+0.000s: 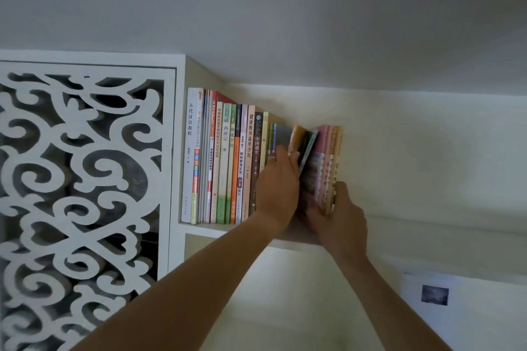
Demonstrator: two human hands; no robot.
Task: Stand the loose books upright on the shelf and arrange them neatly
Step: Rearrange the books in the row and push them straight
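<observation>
**Both Hands at the Right End of a High Shelf Row**

The carved white screen (82,179), cut through with curling scrollwork, filled the left side of the view from the shelf top down to the bottom edge. Beside it ran the white shelf (205,228), set high against a pale wall close under the ceiling.

On the shelf stood a long row of upright books (225,162), spines outward, beginning hard against the screen's frame with a tall white-spined volume and stepping down in height toward the right. An orange spine stood out near the middle of that row.

At the right end stood a smaller cluster of pink and tan books (328,168), upright and pressed together. Between the long row and this cluster, a few leaning books (302,148) tilted to the right, one with an orange-yellow cover and one dark with a teal edge, so the row was not yet even there.

The left hand (278,188) reached up with fingers held fairly straight, slid in against the leaning books at the gap, a ring visible on one finger. The right hand (338,216) curled around the lower outer edge of the pink and tan cluster, thumb on its right face and fingers tucked beneath the front.

Low on the wall to the right hung a small pale sheet with a dark picture (435,295), well apart from the shelf.
</observation>
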